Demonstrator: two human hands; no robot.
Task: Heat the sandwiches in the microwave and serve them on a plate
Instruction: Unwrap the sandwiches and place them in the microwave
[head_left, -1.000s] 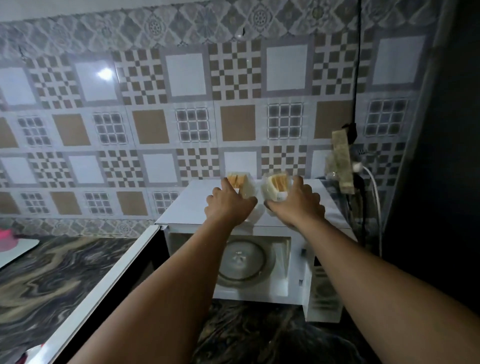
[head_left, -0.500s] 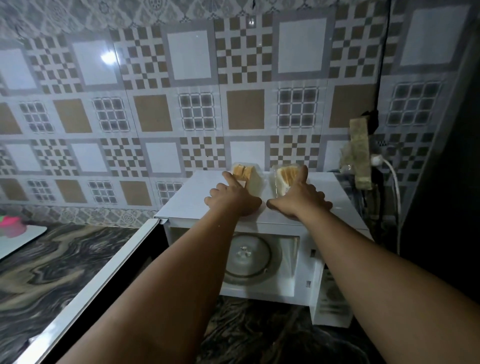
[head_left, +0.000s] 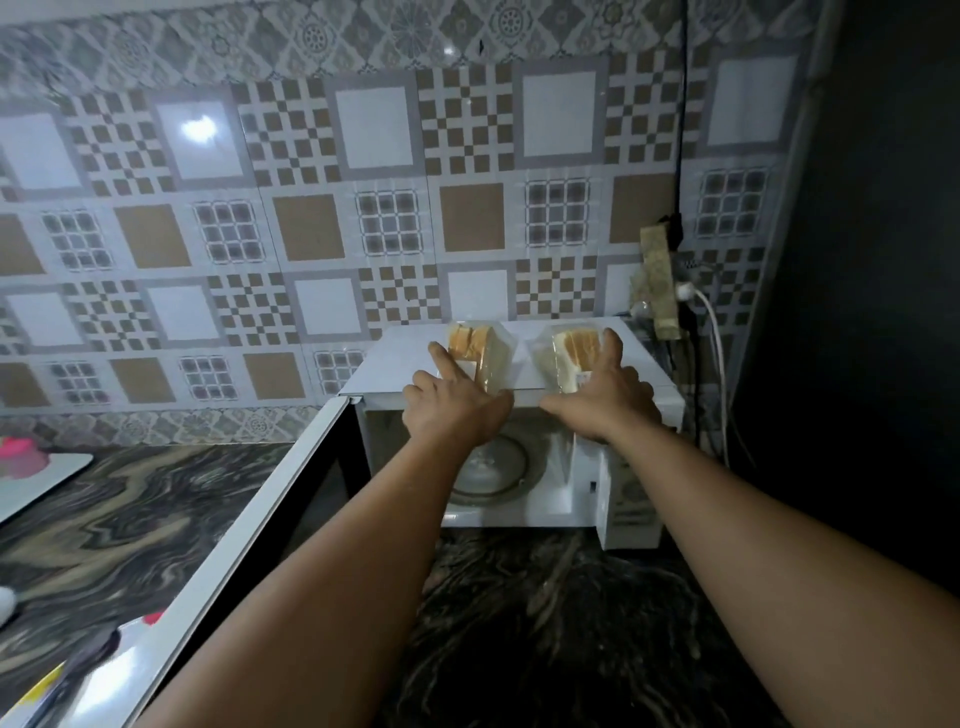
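Observation:
Two sandwiches in clear wrappers lie on top of the white microwave (head_left: 387, 364). My left hand (head_left: 457, 410) holds the left sandwich (head_left: 475, 343) from its near left side. Over the near right side of the right sandwich (head_left: 569, 348) my right hand (head_left: 605, 397) is closed, fingers along its edge. Both packs reach the front edge of the microwave top. The microwave door (head_left: 260, 525) is swung wide open to the left, and the glass turntable (head_left: 496, 470) inside is bare. No plate is in view.
A power strip (head_left: 657, 283) with a white plug and cable (head_left: 714, 338) hangs on the tiled wall right of the microwave. A dark surface (head_left: 857, 260) closes off the right. A white board (head_left: 36, 483) with a pink item lies on the marbled counter (head_left: 130, 519) at left.
Both hands have drawn the two sandwiches from the back of the microwave top toward its front edge. The camera has tilted slightly.

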